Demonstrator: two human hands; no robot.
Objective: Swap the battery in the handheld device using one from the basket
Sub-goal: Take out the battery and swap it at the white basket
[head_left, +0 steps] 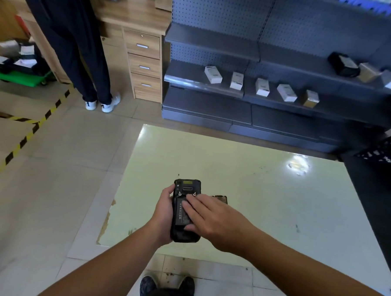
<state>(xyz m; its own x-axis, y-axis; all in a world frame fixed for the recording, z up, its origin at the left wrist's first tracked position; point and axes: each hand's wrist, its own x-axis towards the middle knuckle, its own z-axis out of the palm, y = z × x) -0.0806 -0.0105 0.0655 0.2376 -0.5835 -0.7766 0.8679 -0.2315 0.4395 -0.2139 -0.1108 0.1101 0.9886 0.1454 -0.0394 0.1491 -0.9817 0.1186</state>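
Dark shoes (167, 286) stood on the tiled floor at the bottom edge of the view, nearest the camera, just short of the near edge of a pale yellow-green table (266, 197). Above that near edge, toward its left corner, the handheld device (181, 234) was held back-side up, its cover off and a black battery (180, 215) lying in the open bay. The left hand (162, 216) was wrapped around the device's left side, clamped on it with the thumb at the upper corner. The right hand (211, 218) lay flat across the battery, fingers (192, 203) spread and straight, pressing on its label without closing around anything. A dark flat piece (221, 198), partly hidden behind the right hand, lay on the table just beside the device; whether it was the cover or another battery could not be told. Beyond the table's far edge stood grey pegboard shelving (218, 36) with small white boxes (213, 74) on it. At far left, a person in dark trousers (81, 51) stood by a wooden drawer unit (144, 66).
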